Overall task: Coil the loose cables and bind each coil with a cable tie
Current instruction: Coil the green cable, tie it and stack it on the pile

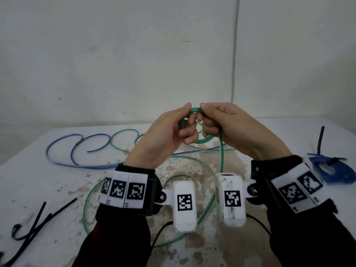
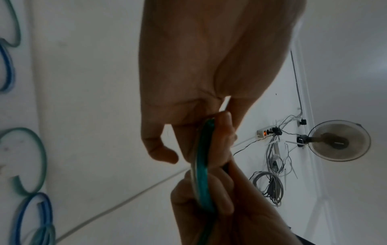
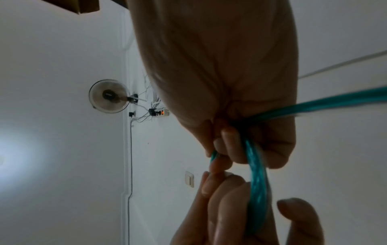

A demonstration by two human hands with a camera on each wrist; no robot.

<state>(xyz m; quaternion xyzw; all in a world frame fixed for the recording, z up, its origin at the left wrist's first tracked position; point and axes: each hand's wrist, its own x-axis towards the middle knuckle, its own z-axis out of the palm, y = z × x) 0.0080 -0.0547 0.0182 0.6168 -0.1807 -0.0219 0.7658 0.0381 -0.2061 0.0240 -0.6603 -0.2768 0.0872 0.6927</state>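
Note:
Above the table, both hands hold a small coil of green cable (image 1: 202,141). My left hand (image 1: 187,124) has its fingers curled through the coil's left side. My right hand (image 1: 207,120) pinches the coil's top with its thumb, the other fingers curled round the loops. In the left wrist view the green coil (image 2: 202,165) runs between the left hand (image 2: 184,132) and the right hand's fingers (image 2: 222,190). The right wrist view shows the right hand (image 3: 230,145) gripping the green cable (image 3: 257,182). Its tail (image 1: 221,153) hangs to the table and loops there.
A loose blue cable (image 1: 63,149) curls over the stained white table (image 1: 57,180) at the back left. Black cable ties (image 1: 38,222) lie at the front left. A blue coil (image 1: 331,170) bound with a black tie sits at the right. A wall stands close behind.

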